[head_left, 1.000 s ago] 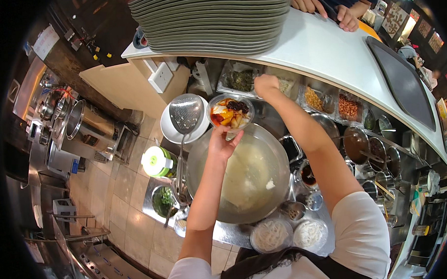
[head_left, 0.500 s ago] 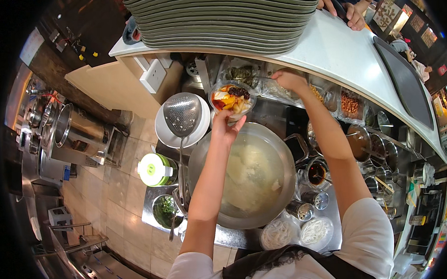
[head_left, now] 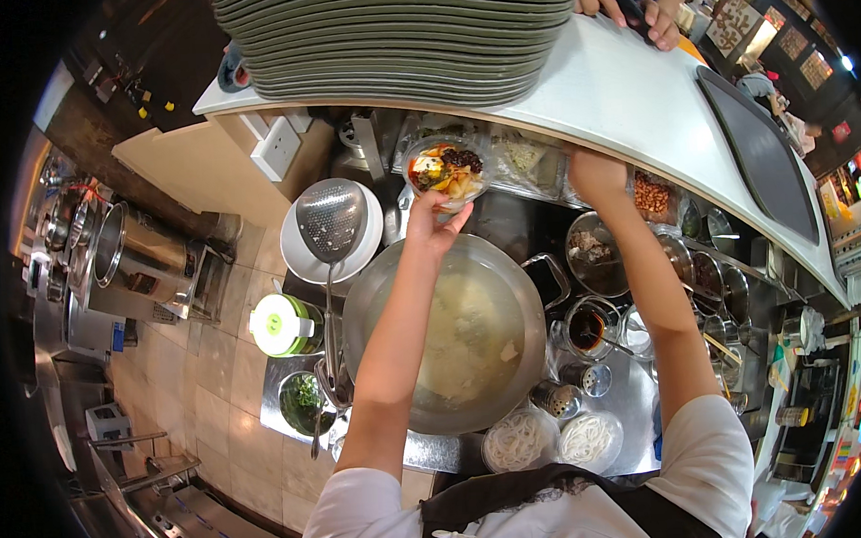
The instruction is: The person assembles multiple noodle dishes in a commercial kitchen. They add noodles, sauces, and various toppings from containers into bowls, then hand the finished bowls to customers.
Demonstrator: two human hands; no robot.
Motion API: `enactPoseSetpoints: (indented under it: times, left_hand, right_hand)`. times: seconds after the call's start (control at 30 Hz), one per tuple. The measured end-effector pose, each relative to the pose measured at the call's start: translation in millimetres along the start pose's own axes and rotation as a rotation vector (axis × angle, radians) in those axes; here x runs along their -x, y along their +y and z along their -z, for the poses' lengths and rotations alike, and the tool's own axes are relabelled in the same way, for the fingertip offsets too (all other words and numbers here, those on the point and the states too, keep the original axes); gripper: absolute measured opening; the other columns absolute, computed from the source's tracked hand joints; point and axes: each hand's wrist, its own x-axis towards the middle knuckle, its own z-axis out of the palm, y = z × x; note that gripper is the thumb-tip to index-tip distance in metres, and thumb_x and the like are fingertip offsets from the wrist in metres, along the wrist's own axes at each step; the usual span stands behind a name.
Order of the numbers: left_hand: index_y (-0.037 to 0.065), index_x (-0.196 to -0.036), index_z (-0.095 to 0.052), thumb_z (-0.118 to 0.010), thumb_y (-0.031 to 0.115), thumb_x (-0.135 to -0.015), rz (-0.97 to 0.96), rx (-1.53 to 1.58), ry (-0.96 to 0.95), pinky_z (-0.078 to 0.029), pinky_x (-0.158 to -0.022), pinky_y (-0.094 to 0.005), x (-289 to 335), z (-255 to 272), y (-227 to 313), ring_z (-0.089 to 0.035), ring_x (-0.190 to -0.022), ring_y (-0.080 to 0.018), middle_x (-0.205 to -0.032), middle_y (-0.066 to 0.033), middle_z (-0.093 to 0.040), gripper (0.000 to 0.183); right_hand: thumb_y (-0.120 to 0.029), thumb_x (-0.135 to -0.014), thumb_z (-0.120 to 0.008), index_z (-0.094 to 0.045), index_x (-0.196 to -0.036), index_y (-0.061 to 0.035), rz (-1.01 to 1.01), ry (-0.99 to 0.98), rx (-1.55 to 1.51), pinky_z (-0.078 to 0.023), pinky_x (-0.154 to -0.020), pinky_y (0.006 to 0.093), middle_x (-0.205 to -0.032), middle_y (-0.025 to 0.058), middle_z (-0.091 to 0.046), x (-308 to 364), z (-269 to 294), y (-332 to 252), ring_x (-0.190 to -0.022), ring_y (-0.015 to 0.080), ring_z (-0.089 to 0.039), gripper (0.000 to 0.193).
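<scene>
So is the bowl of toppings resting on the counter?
No, the left hand holds the bowl up in the air above the big pot.

tall stack of grey-green plates [head_left: 394,33] on white counter [head_left: 623,82] | perforated steel skimmer [head_left: 330,220] across white bowl [head_left: 302,259] | green-lidded round container [head_left: 281,324] | two tubs of white noodles [head_left: 550,440]

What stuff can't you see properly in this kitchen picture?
In the head view:
- Right hand: its fingers reach into the topping containers under the white counter; whether they hold anything cannot be told.
- Clear bowl on the left hand: the pieces of food are too small to name.
- Stack of plates: the top edge cuts it off.
- Big pot: the left forearm covers part.
</scene>
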Motion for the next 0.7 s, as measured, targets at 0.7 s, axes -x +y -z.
enactPoseSetpoints:
  times: [0.7]
  left_hand:
    - [-0.001, -0.096, -0.046, -0.050, -0.002, -0.070, -0.004, -0.127, -0.070, -0.048, -0.082, -0.0464, -11.5, -29.6, -64.3, -0.051, -0.094, -0.0315, -0.098, -0.0118, -0.051, 0.026]
  right_hand:
    - [-0.024, -0.075, -0.052, -0.066, -0.090, -0.0207, -0.378, -0.314, -0.664, -0.044, -0.052, 0.0353, -0.060, 0.0088, -0.058, 59.5, -19.7, 87.3, -0.057, 0.0239, -0.057, 0.021]
